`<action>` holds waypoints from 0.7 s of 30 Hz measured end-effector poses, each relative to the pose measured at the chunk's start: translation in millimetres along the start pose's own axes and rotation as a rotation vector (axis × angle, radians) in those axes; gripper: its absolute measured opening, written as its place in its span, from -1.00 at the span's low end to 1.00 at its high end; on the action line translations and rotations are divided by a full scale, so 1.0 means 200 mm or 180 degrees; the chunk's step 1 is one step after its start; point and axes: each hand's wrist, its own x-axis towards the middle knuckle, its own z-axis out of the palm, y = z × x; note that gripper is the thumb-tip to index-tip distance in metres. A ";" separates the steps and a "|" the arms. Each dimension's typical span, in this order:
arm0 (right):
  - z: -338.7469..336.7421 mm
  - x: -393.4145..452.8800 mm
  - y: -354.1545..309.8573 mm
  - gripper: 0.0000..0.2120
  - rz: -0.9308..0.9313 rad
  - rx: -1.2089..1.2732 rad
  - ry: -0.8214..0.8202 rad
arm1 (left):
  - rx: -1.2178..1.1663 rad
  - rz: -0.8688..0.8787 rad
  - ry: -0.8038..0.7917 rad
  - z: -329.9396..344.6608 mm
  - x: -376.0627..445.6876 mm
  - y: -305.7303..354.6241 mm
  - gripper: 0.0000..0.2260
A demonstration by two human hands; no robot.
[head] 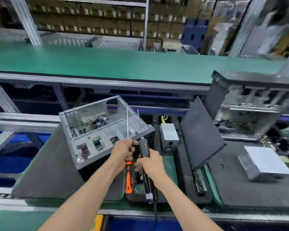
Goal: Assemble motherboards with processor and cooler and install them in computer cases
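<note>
An open computer case lies tilted on a grey foam wedge, its inside facing me with cables and a board at its far end. My left hand grips the orange-and-black manual screwdriver, whose long shaft points up over the case. My right hand holds the dark electric screwdriver, bit pointing up, cord trailing toward me. Both hands are close together just right of the case.
A power supply unit stands behind the hands. A dark case side panel leans to its right. Another open case sits at far right, with a second silver power supply on grey foam. The green conveyor runs behind.
</note>
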 end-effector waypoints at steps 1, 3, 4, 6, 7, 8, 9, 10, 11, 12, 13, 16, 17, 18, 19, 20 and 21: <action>-0.03 -0.01 0.01 -0.82 0.0059 0.0054 0.0033 | 0.0047 -0.0042 -0.0021 0.03 0.01 -0.01 -0.69; -0.08 -0.02 0.02 -0.81 0.0130 0.0122 0.0099 | 0.0101 -0.0063 -0.0111 0.09 0.03 -0.01 -0.67; -0.10 -0.02 0.03 -0.79 0.0157 0.0149 0.0127 | 0.0113 -0.0061 -0.0169 0.12 0.03 -0.01 -0.67; -0.14 -0.02 0.03 -0.79 0.0195 0.0229 0.0176 | 0.0155 -0.0059 -0.0279 0.18 0.04 -0.01 -0.67; -0.16 -0.02 0.03 -0.79 0.0186 0.0268 0.0191 | 0.0178 -0.0059 -0.0323 0.21 0.04 0.00 -0.67; -0.18 -0.01 0.03 -0.80 0.0168 0.0298 0.0198 | 0.0193 -0.0052 -0.0356 0.24 0.04 0.01 -0.67; -0.20 -0.01 0.03 -0.81 0.0150 0.0321 0.0206 | 0.0202 -0.0037 -0.0379 0.27 0.04 0.02 -0.67; -0.22 -0.01 0.03 -0.82 0.0132 0.0341 0.0219 | 0.0203 -0.0019 -0.0390 0.30 0.04 0.03 -0.67; -0.24 -0.01 0.02 -0.83 0.0108 0.0353 0.0228 | 0.0196 0.0002 -0.0391 0.33 0.04 0.04 -0.67; -0.26 0.00 0.02 -0.84 0.0077 0.0356 0.0230 | 0.0185 0.0023 -0.0387 0.36 0.04 0.05 -0.67; -0.28 0.00 0.02 -0.84 0.0050 0.0354 0.0233 | 0.0171 0.0039 -0.0381 0.39 0.04 0.05 -0.68; -0.33 0.02 0.02 -0.84 0.0011 0.0331 0.0264 | 0.0077 0.0021 -0.0367 0.45 0.03 0.05 -0.71; -0.35 0.03 0.03 -0.84 0.0001 0.0328 0.0278 | 0.0054 0.0011 -0.0379 0.47 0.02 0.05 -0.71; -0.36 0.03 0.03 -0.84 -0.0008 0.0329 0.0290 | 0.0049 0.0008 -0.0396 0.48 0.02 0.05 -0.70; -0.37 0.03 0.04 -0.85 -0.0017 0.0334 0.0300 | 0.0051 0.0009 -0.0412 0.49 0.01 0.05 -0.70; -0.38 0.04 0.05 -0.85 -0.0036 0.0340 0.0302 | 0.0054 0.0010 -0.0428 0.50 0.01 0.04 -0.70; -0.39 0.04 0.06 -0.86 -0.0052 0.0349 0.0300 | 0.0060 0.0008 -0.0444 0.51 0.01 0.04 -0.70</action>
